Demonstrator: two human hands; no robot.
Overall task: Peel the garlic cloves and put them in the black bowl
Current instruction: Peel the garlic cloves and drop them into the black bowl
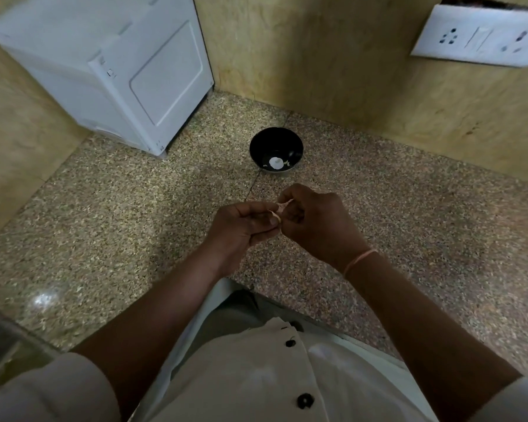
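Pinching one clove point(279, 209) between them, left hand point(241, 228) and right hand point(316, 222) hover near the bowl point(276, 149).

Both bare forearms reach forward and meet above the middle of the speckled stone worktop point(104, 208), nearer its front edge than its back corner. The left hand point(241, 229) has its fingers curled and its thumb tip on a small pale garlic clove point(278, 210) — the right hand point(314, 220), knuckles up, pinches the same clove from the other side. A thin peach thread point(358, 261) circles the right wrist.
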